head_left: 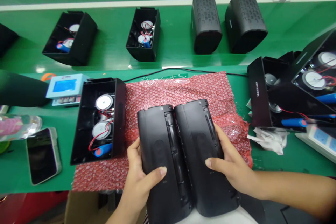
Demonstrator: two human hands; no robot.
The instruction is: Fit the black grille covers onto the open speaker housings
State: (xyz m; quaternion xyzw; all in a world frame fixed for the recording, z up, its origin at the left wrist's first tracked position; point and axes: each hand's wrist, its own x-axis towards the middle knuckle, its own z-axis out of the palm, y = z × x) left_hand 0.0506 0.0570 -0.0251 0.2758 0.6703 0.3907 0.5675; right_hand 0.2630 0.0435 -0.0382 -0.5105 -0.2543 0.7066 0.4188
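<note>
Two black plastic housings are held side by side over the front edge of the workbench. My left hand (143, 173) grips the left black housing (160, 143), its thumb lying on the face. Around the right black housing (201, 140) my right hand (231, 164) is wrapped, thumb on its face. The housings touch or nearly touch along their inner edges. Beneath their upper part lies red bubble wrap (183, 89). An open speaker box (119, 112) with two white-backed drivers, red wires and a blue battery (103, 149) rests left of my left hand.
Open speaker boxes (88, 38) and closed speakers (206, 17) stand along the back. More open boxes (258, 94) are stacked at the right, beside a power strip (319, 140). A phone (43, 155), a clear bottle (19, 126) and a light-blue meter (65, 87) are at the left.
</note>
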